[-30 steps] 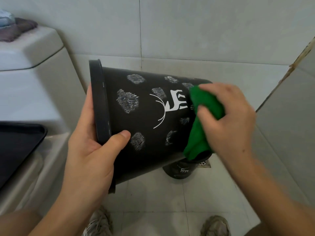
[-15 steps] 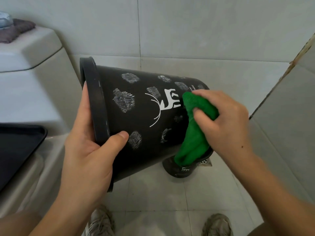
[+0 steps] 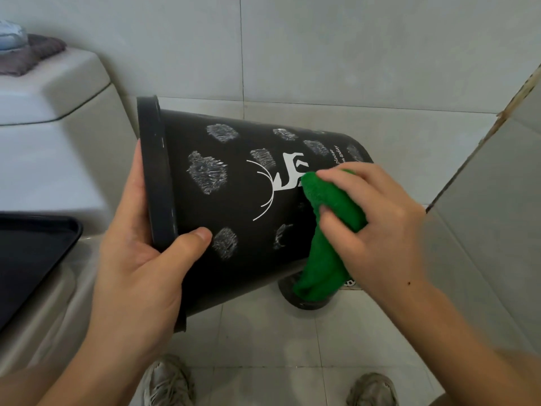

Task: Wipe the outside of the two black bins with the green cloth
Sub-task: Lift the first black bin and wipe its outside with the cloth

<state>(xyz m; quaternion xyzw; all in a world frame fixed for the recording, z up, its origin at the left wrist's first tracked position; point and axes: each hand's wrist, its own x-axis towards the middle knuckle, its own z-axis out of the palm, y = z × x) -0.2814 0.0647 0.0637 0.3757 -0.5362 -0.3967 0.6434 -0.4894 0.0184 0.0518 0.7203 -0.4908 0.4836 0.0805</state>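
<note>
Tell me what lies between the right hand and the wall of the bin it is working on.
In the head view, the folded green cloth lies between the right hand and the side of the black bin; the fingers curl over it.

Two black bins are in view: one black bin [image 3: 234, 200] held tipped on its side, and a second black bin [image 3: 304, 300] on the floor, mostly hidden below the right hand's grip. There is one green cloth [image 3: 328, 230], bunched inside that grip. Two hands show: the left hand [image 3: 140, 259], whose grip takes the held bin's rim, and the right hand [image 3: 377, 227]. One white deer print [image 3: 285, 177] lies just left of the cloth grip, among about ten grey scribbled patches. Two shoes show below both grips, the left shoe [image 3: 167, 382] and the right shoe [image 3: 371, 389]. One toilet tank [image 3: 58, 92] and one black tray [image 3: 32, 253] sit left of the rim grip.
</note>
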